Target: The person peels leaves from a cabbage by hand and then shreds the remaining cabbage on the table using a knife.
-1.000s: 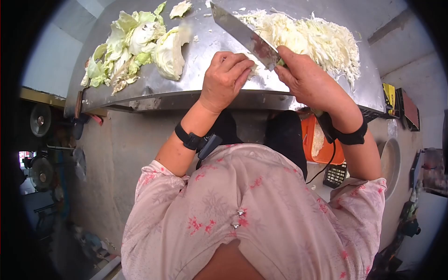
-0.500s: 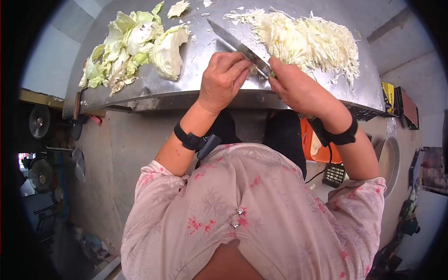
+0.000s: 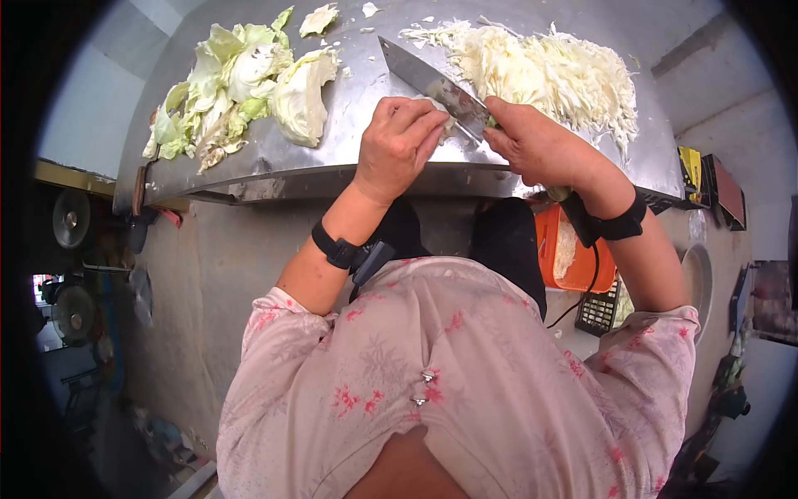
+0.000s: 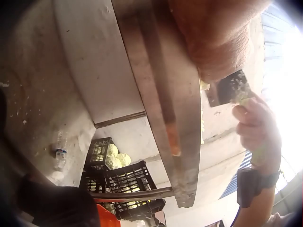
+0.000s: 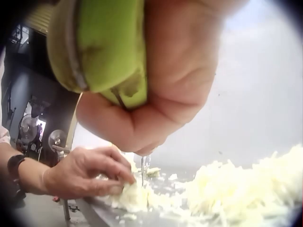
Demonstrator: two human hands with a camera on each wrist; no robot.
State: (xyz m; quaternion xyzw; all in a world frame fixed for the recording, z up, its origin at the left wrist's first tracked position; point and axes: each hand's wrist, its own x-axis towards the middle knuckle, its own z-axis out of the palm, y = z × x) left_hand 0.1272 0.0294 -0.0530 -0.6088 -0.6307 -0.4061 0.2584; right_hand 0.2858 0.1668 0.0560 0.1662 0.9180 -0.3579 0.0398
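Observation:
My right hand [image 3: 540, 141] grips a cleaver by its green handle [image 5: 111, 42]. The blade [image 3: 428, 79] slants toward the far left, close over the steel table [image 3: 362, 79]. Beside the blade, my left hand [image 3: 399, 141] holds a small chunk of cabbage [image 5: 132, 196] against the tabletop, fingers bent over it; from above the hand covers most of the chunk. Shredded cabbage [image 3: 549, 79] lies heaped past the right hand. To the left of the left hand rests a larger cabbage wedge [image 3: 301, 98].
Loose outer cabbage leaves [image 3: 224, 91] are piled at the table's left, with small scraps between the heaps. Below the near edge, at the right, stand an orange bin [image 3: 594, 270] and a black crate [image 3: 598, 312]. The left wrist view shows whole cabbages [image 4: 120, 161] in crates.
The cleaver came down from a raised, tilted pose beside the left hand, then shifted slightly right with the right hand. The left hand has stayed nearly in place on the cabbage chunk.

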